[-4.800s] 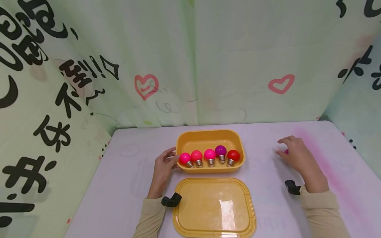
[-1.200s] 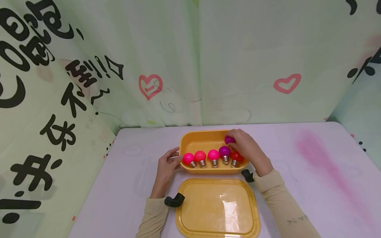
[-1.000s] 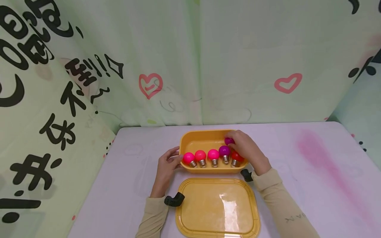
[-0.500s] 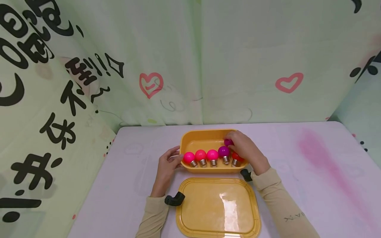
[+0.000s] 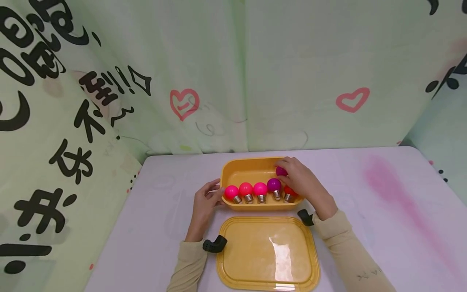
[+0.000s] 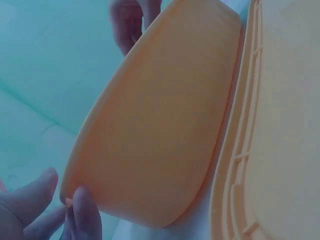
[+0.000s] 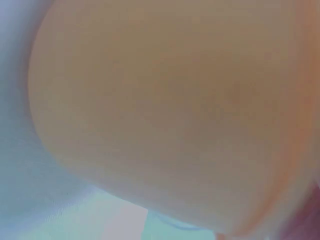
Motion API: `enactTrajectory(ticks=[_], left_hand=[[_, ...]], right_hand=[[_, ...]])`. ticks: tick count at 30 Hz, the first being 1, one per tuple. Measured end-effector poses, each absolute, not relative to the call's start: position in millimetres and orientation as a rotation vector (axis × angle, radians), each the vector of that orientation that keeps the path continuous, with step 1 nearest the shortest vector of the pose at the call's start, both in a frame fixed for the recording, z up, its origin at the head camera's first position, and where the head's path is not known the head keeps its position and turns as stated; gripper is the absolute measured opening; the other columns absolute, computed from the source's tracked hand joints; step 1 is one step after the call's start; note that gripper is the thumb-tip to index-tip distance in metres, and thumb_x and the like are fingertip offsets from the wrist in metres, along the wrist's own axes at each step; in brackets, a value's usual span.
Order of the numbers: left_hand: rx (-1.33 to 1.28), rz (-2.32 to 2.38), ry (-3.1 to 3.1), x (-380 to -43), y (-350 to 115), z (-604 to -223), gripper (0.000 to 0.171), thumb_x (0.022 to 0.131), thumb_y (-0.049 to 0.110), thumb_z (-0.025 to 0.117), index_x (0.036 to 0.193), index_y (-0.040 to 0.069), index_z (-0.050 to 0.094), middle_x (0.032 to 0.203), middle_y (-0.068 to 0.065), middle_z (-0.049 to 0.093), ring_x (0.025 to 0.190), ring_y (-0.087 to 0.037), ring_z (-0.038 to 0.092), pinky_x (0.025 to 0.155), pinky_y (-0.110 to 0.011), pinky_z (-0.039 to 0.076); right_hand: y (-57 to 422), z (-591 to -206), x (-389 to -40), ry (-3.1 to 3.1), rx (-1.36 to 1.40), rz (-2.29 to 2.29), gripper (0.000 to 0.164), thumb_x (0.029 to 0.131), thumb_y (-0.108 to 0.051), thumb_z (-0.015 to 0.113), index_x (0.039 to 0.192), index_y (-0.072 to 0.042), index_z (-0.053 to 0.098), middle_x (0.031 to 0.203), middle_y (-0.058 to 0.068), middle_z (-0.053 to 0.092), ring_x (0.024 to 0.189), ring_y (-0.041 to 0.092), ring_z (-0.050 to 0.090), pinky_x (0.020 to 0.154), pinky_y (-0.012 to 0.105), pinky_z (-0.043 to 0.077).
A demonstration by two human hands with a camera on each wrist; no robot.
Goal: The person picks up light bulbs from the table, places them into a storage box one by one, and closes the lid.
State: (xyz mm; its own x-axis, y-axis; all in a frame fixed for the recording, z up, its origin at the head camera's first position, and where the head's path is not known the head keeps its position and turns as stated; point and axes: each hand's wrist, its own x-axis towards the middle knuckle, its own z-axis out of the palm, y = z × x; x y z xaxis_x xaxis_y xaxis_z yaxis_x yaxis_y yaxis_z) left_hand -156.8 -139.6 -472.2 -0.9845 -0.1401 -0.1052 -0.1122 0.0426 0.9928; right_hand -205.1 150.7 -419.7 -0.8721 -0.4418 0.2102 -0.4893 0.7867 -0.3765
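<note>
A yellow plastic box holds a row of toy light bulbs along its near side: pink, pinkish-red, pink again, purple and red, the last partly hidden. At the box's left end, my left hand grips the rim between thumb and fingers; the left wrist view shows this at the rim's corner. My right hand reaches over the right end and pinches another purple bulb by its round part, behind the row. Its base is hidden by the hand. The right wrist view shows mostly box wall.
A flat yellow lid lies on the pale table just in front of the box. Light green curtains with drawn hearts and black writing hang behind and to the left. Both sleeves carry small black wrist cameras.
My right hand has come from the table's right side to the box, bringing the purple bulb. During the last second it has barely shifted. My left hand stays on the rim.
</note>
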Motion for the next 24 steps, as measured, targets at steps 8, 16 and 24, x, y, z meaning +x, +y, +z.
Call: enactTrajectory(ticks=[8, 16, 24], left_hand=[[0.259, -2.047, -2.29, -143.2, -148.0, -464.6, 0.043, 0.093, 0.013, 0.07, 0.132, -0.002, 0.06, 0.11, -0.018, 0.061, 0.093, -0.031, 0.066, 0.072, -0.03, 0.061], [0.293, -2.03, -2.378, -128.8, -155.4, -459.2, 0.041, 0.094, 0.01, 0.067, 0.133, 0.001, 0.059, 0.114, -0.018, 0.061, 0.101, -0.035, 0.064, 0.07, -0.028, 0.061], [0.356, -1.949, -2.493, -111.8, -157.6, -454.6, 0.043, 0.094, 0.011, 0.068, 0.135, 0.004, 0.058, 0.117, -0.016, 0.061, 0.1, -0.029, 0.065, 0.073, -0.028, 0.061]], right_hand=[[160.7, -414.5, -184.8, -2.83, 0.67, 0.776, 0.033, 0.087, -0.008, 0.075, 0.116, 0.003, 0.066, 0.111, 0.02, 0.064, 0.105, 0.036, 0.059, 0.095, 0.051, 0.053], [180.9, -409.7, -155.9, -2.763, 0.586, 0.911, 0.033, 0.089, -0.005, 0.072, 0.119, 0.004, 0.064, 0.11, 0.02, 0.063, 0.094, 0.035, 0.062, 0.084, 0.051, 0.057], [204.1, -406.8, -128.2, -2.794, 0.413, 1.009, 0.036, 0.089, -0.006, 0.073, 0.121, 0.005, 0.063, 0.114, 0.02, 0.064, 0.096, 0.032, 0.066, 0.082, 0.048, 0.059]])
